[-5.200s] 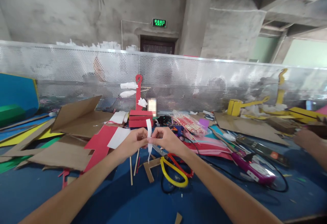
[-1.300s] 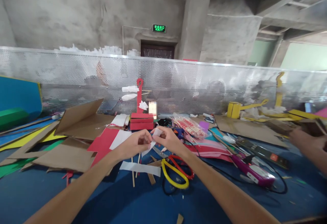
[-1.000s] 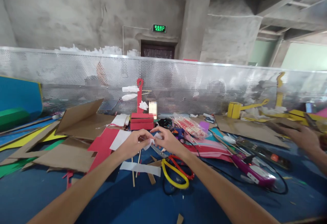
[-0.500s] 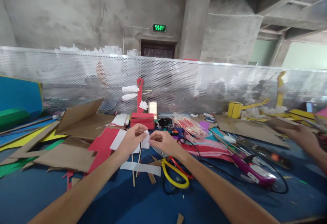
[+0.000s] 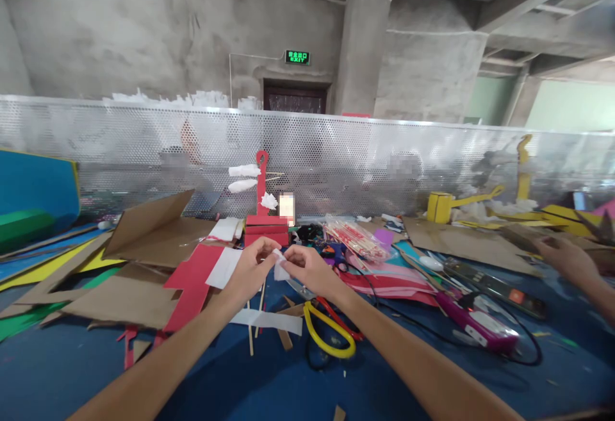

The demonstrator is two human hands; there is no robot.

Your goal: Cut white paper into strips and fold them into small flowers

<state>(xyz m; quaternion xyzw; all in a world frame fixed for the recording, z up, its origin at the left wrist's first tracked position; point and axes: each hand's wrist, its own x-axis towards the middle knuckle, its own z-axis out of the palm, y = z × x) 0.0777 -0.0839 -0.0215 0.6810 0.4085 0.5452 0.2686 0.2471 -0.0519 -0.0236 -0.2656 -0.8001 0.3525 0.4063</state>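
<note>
Between my fingertips is a small piece of white paper [image 5: 280,270], pinched from both sides. My left hand [image 5: 254,268] grips its left edge, fingers curled; my right hand [image 5: 312,270] pinches the right side, thumb and finger together. Below them a white paper strip [image 5: 269,320] lies across thin wooden sticks [image 5: 250,341]. Scissors with yellow and red handles [image 5: 331,336] rest just under my right wrist. Behind my hands stands a red cardboard model [image 5: 267,230] with an upright red arm and white paper-wrapped pieces on its left.
Red card [image 5: 192,280] and brown cardboard [image 5: 127,296] lie on the left. A bag of sticks [image 5: 355,238], a purple glue gun [image 5: 480,321] with a black cable, and a dark remote-like device [image 5: 500,289] lie right. Another person's hand [image 5: 569,261] holds cardboard at far right. A perforated metal screen [image 5: 327,158] stands behind.
My fingers have drawn closer together around the white paper, which looks more folded or crumpled. The view has shifted slightly. The other person's hand at right moved a little rightward.
</note>
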